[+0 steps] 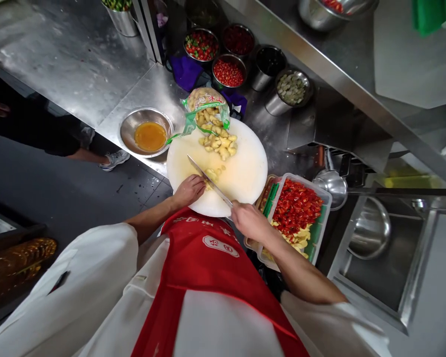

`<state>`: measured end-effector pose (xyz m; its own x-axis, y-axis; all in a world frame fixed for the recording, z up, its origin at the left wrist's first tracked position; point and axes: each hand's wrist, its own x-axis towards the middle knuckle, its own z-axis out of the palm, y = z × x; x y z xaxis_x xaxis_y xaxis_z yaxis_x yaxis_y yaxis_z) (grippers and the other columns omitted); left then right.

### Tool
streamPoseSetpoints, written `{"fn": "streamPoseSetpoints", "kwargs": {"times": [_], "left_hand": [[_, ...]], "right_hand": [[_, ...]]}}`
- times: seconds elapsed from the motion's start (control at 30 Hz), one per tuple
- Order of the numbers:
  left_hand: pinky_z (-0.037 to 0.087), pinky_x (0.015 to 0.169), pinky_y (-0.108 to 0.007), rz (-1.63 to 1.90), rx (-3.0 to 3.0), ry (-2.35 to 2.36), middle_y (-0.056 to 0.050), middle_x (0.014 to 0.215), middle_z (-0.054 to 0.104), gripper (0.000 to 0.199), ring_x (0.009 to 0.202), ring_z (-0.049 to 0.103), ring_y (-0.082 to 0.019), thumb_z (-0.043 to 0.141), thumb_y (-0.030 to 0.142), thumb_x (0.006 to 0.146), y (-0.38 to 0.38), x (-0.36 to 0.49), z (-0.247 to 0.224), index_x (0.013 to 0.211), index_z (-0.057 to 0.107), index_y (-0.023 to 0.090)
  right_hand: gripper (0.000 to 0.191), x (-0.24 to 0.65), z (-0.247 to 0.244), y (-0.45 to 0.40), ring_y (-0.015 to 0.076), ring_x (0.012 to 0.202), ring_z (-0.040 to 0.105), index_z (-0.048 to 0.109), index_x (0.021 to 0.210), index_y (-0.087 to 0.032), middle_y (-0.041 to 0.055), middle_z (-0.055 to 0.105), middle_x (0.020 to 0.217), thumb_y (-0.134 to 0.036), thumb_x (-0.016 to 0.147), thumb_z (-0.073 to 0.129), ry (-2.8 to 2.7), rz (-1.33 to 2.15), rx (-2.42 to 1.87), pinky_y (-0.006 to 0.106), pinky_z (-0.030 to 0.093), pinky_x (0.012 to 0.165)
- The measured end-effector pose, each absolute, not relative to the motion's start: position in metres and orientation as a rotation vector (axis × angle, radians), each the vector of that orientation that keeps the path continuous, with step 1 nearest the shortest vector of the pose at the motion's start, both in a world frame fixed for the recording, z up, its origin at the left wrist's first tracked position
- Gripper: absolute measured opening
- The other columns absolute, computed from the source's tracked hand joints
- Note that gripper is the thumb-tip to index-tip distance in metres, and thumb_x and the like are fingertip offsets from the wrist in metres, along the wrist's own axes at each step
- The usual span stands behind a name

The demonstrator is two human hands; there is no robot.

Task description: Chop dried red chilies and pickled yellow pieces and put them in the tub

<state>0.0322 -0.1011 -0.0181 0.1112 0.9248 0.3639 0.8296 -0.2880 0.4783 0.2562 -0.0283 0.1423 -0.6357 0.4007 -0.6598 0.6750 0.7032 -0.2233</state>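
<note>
On the white board [249, 153]: ginger slices [212, 173] beside a knife [216, 188].
Right hand [250, 220]: clasped round that knife.
Left hand [189, 190]: curled by the slices; its grip we cannot tell.

Left grip [189, 190] curled — right grip [249, 219] clenched — both forearms [299, 270] bare

Knife [216, 189], handle hidden by right hand [248, 219]

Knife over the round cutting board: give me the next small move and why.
Probably a thin cut with the knife, left hand tucked back from the edge: the right hand grips the knife, its blade lies close beside the left hand, and pale slices lie across the blade.
</note>
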Motion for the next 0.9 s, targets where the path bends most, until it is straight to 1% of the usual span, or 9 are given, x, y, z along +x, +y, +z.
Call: {"fn": "streamPoseSetpoints", "kwargs": {"times": [0.1,0.27,0.43,0.5,0.6,0.77,0.9], "left_hand": [[0.053,0.091,-0.038,0.918,2.233,1.789,-0.008,0.102,0.067,0.017,0.097,0.058,-0.020,0.050,0.022,0.096,-0.102,0.034,-0.021,0.096,0.066,0.017],[0.053,0.090,-0.038,0.932,2.201,1.792,-0.008,0.101,0.066,0.016,0.097,0.059,-0.020,0.051,0.021,0.095,-0.104,0.034,-0.020,0.095,0.066,0.017],[0.053,0.090,-0.038,0.970,2.185,1.806,-0.008,0.098,0.066,0.013,0.097,0.058,-0.020,0.052,0.020,0.094,-0.106,0.035,-0.018,0.092,0.065,0.017],[0.054,0.089,-0.038,0.958,2.187,1.802,-0.008,0.097,0.066,0.013,0.095,0.058,-0.020,0.053,0.019,0.094,-0.106,0.035,-0.018,0.090,0.065,0.017],[0.054,0.088,-0.037,0.958,2.193,1.814,-0.008,0.098,0.067,0.012,0.095,0.058,-0.020,0.054,0.019,0.093,-0.108,0.034,-0.017,0.091,0.065,0.017],[0.054,0.089,-0.038,0.956,2.187,1.847,-0.008,0.099,0.067,0.011,0.096,0.058,-0.020,0.054,0.018,0.093,-0.111,0.035,-0.018,0.094,0.065,0.017],[0.054,0.088,-0.037,0.975,2.205,1.844,-0.008,0.098,0.067,0.011,0.096,0.059,-0.020,0.054,0.017,0.092,-0.111,0.036,-0.018,0.094,0.065,0.017]], "right_hand": [[0.024,0.263,0.143,-0.031,0.0238,0.087,0.070,0.054,0.106,-0.015,0.0112,0.072,0.090,-0.022,0.102,0.032,2.283,-0.615,0.828,0.028,0.041,0.072],[0.024,0.250,0.136,-0.030,0.0241,0.094,0.069,0.053,0.111,-0.013,0.0146,0.071,0.102,-0.021,0.101,0.033,2.304,-0.603,0.853,0.028,0.041,0.075],[0.022,0.260,0.142,-0.033,0.0243,0.088,0.070,0.054,0.106,-0.015,0.0125,0.072,0.093,-0.022,0.101,0.034,2.296,-0.626,0.823,0.029,0.040,0.073],[0.022,0.257,0.138,-0.035,0.0240,0.090,0.070,0.054,0.108,-0.013,0.0136,0.072,0.096,-0.020,0.101,0.034,2.269,-0.620,0.857,0.029,0.041,0.074],[0.023,0.256,0.137,-0.034,0.0241,0.093,0.069,0.054,0.110,-0.013,0.0149,0.072,0.101,-0.020,0.101,0.033,2.296,-0.613,0.860,0.029,0.041,0.075],[0.022,0.278,0.146,-0.036,0.0238,0.086,0.070,0.055,0.103,-0.015,0.0123,0.072,0.089,-0.021,0.101,0.034,2.289,-0.654,0.790,0.029,0.040,0.071],[0.023,0.268,0.138,-0.037,0.0239,0.089,0.070,0.054,0.109,-0.013,0.0147,0.072,0.098,-0.018,0.100,0.033,2.269,-0.629,0.835,0.029,0.041,0.073]]}}
